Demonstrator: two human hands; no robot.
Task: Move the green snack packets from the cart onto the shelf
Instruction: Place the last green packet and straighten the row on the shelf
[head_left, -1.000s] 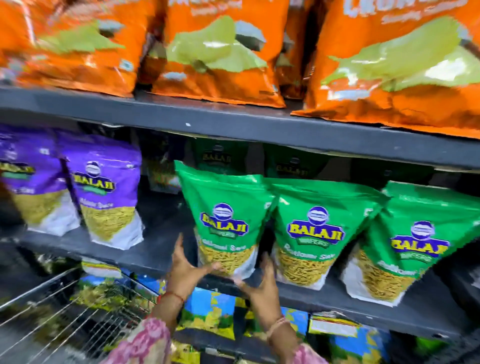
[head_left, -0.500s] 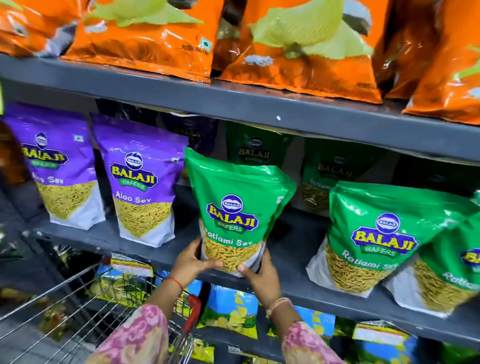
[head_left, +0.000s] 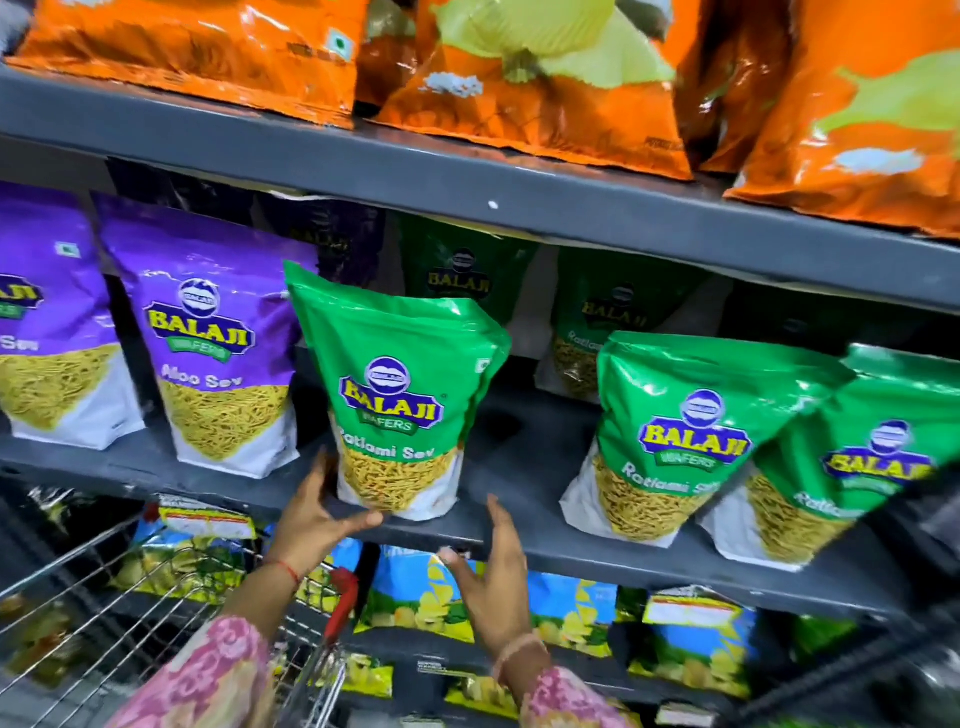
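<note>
**Green packet on the middle shelf, left hand at its base**

Store aisle, dark grey metal shelving. Middle shelf (head_left: 519, 457): two purple packets (head_left: 218, 343) at left, upright; then a green snack packet (head_left: 400, 395) standing near the front edge, labelled Ratlami Sev, tilted slightly; then a bare gap; then two more green packets (head_left: 691, 436) at right, leaning and overlapping, with others dim in the row behind. Upper shelf (head_left: 467, 182): large orange bags (head_left: 545, 88) crowded side by side. Lower shelf: blue and yellow packets (head_left: 431, 597), partly in shadow, price tags along the edge.

Bottom left: wire cart (head_left: 104, 613) with a red handle end, contents blurred and hard to tell.

Left hand (head_left: 317, 509) against the lower left corner of the standing green packet, fingers spread, thumb under its bottom edge. Right hand (head_left: 493, 582) loose and apart from the packet, fingers splayed in front of the shelf lip, holding nothing. Pink patterned sleeves on both arms.
</note>
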